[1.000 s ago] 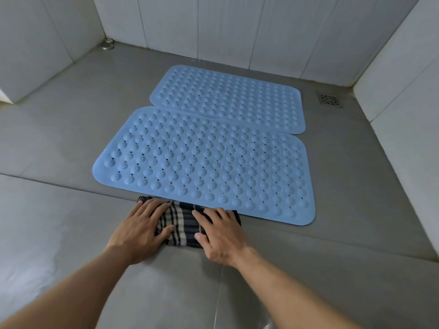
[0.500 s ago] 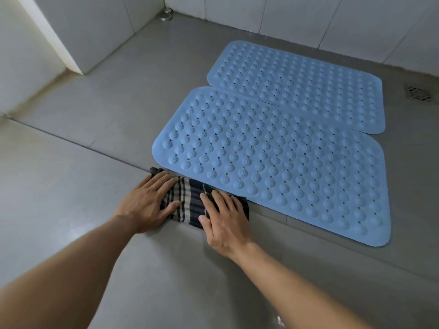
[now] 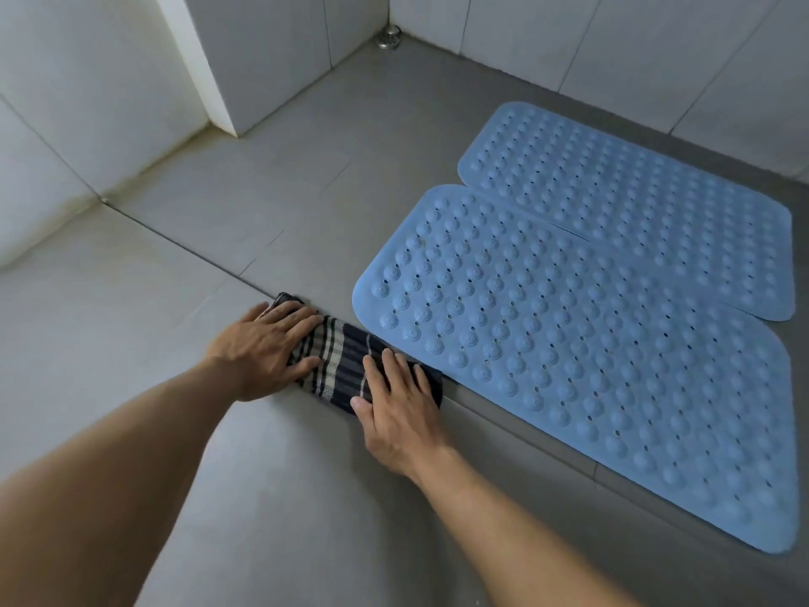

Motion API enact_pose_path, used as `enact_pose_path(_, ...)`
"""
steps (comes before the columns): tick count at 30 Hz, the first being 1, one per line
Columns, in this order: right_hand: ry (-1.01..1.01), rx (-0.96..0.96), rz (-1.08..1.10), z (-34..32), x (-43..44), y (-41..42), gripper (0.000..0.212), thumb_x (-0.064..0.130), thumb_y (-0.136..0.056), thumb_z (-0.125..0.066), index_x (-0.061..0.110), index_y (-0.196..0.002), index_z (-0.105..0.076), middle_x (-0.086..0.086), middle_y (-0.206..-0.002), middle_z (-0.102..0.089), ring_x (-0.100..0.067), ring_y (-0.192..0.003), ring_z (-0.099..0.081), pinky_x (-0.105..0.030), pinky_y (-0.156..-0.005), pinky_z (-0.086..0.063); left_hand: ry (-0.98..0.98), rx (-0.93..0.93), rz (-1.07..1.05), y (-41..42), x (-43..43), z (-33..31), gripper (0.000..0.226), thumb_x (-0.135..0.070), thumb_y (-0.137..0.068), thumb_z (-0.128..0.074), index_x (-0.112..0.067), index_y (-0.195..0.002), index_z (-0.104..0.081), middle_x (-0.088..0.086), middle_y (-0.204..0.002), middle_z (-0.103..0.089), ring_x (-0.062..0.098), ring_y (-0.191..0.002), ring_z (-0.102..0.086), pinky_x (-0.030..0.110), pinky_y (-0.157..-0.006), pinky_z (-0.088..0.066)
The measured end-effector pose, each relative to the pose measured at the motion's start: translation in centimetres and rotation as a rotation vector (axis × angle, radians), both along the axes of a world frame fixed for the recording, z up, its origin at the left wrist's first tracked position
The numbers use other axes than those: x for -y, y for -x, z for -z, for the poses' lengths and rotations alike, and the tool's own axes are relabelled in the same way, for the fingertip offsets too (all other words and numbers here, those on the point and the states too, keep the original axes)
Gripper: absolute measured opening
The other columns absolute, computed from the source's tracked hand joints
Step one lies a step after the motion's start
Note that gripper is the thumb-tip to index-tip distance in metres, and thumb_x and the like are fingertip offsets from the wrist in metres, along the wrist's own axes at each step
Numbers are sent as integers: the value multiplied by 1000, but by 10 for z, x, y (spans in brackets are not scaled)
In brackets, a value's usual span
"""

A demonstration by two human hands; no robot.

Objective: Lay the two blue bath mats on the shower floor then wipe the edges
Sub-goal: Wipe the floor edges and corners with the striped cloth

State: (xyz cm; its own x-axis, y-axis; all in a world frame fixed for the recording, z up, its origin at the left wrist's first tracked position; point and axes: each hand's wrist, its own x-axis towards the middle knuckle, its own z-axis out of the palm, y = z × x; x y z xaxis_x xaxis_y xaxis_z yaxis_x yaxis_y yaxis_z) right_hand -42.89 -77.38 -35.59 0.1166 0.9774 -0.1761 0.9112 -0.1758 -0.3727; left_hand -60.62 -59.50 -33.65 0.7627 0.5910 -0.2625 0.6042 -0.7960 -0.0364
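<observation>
Nearer blue bath mat (image 3: 591,365), a rounded rectangle of studded rubber, lay flat on the grey tiled shower floor (image 3: 306,190); the farther blue bath mat (image 3: 634,203) lay alongside, touching its far long edge; my left hand (image 3: 262,348) and right hand (image 3: 398,409) pressed a folded dark checked cloth (image 3: 337,361) onto the floor just beside the nearer mat's left corner; my fingers lay straight and slightly spread, flat on the fabric; a small metal fitting (image 3: 388,37) sat in the far corner between white tiled walls (image 3: 503,32).
</observation>
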Motion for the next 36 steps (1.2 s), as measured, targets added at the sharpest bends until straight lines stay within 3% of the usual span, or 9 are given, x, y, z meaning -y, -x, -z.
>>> enact_pose_path(2, 13, -8, -11, -4, -10, 6, 73, 51, -97, -13, 13, -159, -22, -22, -162, -13, -33, -151, -12, -46, -123, -6, 24, -50, -41, 6, -12, -2, 88, -76, -83, 6, -33, -160, -4, -10, -167, -6, 12, -154, -1, 44, -125, 2)
enact_pose_path(4, 34, 15, -15, -4, -20, 13, 70, 49, -98, -15, 14, -159, -22, -19, -158, -22, -34, -149, -17, -45, -122, -6, 46, -94, -85, 10, -21, -2, 84, -75, -85, 1, -35, -159, 3, -12, -167, 4, 10, -154, 6, 48, -124, 7)
enact_pose_path(7, 25, 39, -5, -1, -39, 24, 69, 46, -99, -16, 11, -157, -28, -19, -154, -35, -35, -147, -27, -47, -121, -16, 80, -102, -148, 13, -35, 1, 74, -68, -95, -14, -36, -158, 8, -11, -166, 10, 10, -153, 12, 51, -123, 9)
enact_pose_path(10, -1, 29, -10, 5, -59, 35, 68, 46, -99, -19, 9, -155, -31, -20, -153, -39, -36, -145, -31, -49, -118, -24, 83, -126, -174, 22, -55, 4, 73, -66, -96, -15, -37, -157, 12, -12, -166, 14, 9, -152, 15, 53, -122, 9)
enact_pose_path(18, 23, -39, -40, 13, -111, 65, 81, 52, -91, 4, 12, -160, -10, -19, -165, -14, -30, -154, -6, -45, -123, -2, 45, -227, -205, 26, -114, 0, 65, -58, -99, -12, -38, -158, 5, -8, -167, 9, 15, -154, 10, 53, -124, 4)
enact_pose_path(23, 70, -61, 14, 11, -144, 78, 72, 52, -101, -6, 12, -160, -1, -12, -168, -4, -25, -155, 4, -41, -123, 7, 82, -162, -241, 31, -143, -2, 58, -51, -103, -10, -37, -160, -6, -8, -168, 3, 15, -154, 6, 52, -124, 2)
enact_pose_path(29, 191, -114, 46, 4, -180, 82, 66, 47, -106, -11, 11, -159, 4, -10, -168, 7, -23, -154, 13, -41, -123, 12, 65, -201, -273, 35, -166, 8, 58, -53, -103, -5, -38, -156, 13, -10, -165, 18, 16, -152, 17, 56, -122, 7)
enact_pose_path(36, 274, -79, 71, 2, -211, 69, 64, 39, -107, -16, 11, -158, 12, -10, -166, 18, -25, -152, 20, -44, -121, 13, -1, -240, -248, 23, -190, 13, 59, -53, -103, -5, -35, -156, 17, -7, -165, 19, 19, -153, 15, 53, -123, 8)
